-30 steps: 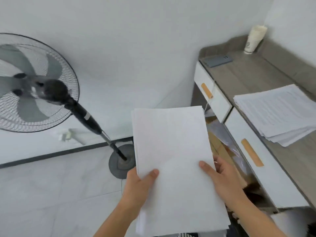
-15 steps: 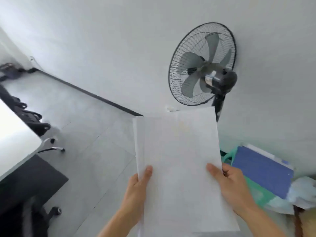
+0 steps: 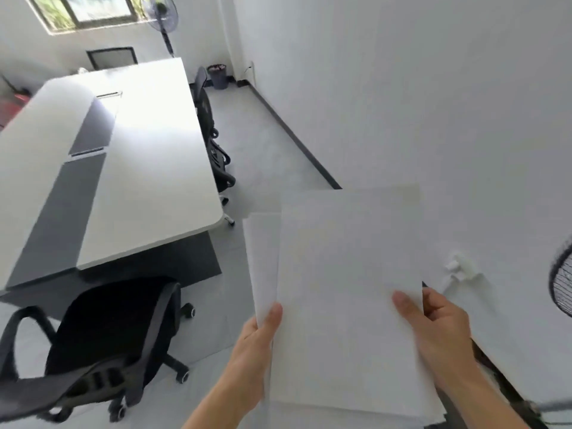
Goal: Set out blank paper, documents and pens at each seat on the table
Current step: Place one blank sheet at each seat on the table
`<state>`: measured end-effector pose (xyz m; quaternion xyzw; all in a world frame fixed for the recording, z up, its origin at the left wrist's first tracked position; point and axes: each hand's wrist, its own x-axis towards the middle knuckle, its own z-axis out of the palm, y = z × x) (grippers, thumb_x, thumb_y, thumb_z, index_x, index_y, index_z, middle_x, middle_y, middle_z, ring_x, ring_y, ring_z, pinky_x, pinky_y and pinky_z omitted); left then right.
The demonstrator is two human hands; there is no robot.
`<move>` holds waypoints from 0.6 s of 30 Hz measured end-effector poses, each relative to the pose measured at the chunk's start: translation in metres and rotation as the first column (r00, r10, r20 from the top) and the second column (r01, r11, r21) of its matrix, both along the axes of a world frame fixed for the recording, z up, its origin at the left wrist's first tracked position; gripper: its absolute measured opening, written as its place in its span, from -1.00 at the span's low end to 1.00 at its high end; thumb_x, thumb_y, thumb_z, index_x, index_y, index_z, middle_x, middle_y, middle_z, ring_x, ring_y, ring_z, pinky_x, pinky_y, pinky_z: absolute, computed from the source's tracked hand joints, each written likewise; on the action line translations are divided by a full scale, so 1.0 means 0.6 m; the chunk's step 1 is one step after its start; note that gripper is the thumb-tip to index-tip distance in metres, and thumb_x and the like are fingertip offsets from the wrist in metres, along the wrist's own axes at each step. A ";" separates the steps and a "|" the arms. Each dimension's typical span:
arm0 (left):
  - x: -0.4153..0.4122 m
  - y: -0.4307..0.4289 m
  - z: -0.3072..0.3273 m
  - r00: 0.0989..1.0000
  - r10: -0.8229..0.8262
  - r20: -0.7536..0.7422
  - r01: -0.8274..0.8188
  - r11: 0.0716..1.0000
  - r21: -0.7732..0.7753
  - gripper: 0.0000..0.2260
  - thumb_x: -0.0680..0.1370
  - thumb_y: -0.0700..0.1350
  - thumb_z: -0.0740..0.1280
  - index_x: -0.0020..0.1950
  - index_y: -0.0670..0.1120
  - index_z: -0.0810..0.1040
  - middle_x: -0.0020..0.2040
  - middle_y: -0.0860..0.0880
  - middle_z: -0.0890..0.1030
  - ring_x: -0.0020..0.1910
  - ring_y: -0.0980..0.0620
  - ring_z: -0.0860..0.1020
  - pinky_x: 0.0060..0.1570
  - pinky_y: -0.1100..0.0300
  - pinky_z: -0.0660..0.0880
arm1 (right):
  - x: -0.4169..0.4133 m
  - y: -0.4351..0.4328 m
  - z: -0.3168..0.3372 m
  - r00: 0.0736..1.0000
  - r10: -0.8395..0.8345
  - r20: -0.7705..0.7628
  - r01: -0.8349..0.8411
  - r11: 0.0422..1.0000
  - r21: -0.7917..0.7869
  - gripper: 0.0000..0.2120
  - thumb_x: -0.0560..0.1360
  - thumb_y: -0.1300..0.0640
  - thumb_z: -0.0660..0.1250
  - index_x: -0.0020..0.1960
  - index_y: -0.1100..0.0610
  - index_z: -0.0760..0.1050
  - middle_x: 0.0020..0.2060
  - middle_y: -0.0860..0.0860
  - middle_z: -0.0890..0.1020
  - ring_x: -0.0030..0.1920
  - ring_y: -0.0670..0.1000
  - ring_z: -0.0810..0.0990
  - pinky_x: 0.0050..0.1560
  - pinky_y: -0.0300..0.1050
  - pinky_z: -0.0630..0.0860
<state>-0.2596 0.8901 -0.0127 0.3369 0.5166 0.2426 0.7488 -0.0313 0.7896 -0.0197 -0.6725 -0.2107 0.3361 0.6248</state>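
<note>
A stack of blank white paper [image 3: 343, 274] is held up in front of me, over the floor. My left hand [image 3: 258, 345] grips its lower left edge with the thumb on top. My right hand [image 3: 439, 329] grips its lower right edge the same way. The top sheets sit shifted to the right of the ones beneath. The long white and grey table [image 3: 148, 156] stretches away at the left, apart from the paper. No pens or printed documents show.
A black office chair [image 3: 102, 345] stands at the table's near end, and more black chairs [image 3: 213, 140] line its right side. A dark bin [image 3: 218, 75] and a standing fan [image 3: 162, 13] are at the far wall. Another fan's edge [image 3: 561, 283] shows at right.
The view has swung left from the desk and fan toward the meeting table. Both hands keep hold of the paper stack, whose top sheets have slid slightly right.
</note>
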 end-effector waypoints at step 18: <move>-0.202 0.301 -0.038 0.715 0.683 -0.148 -0.678 0.730 0.093 -0.80 0.60 -0.03 0.26 0.12 -0.12 0.55 -0.05 -0.10 0.71 -0.03 -0.13 0.66 0.04 -0.06 0.56 | -0.164 0.568 -0.074 0.638 0.743 -0.203 -0.769 0.600 -0.221 -0.83 0.54 0.22 0.35 -0.12 0.24 0.69 -0.15 0.25 0.73 -0.14 0.23 0.71 -0.03 0.14 0.60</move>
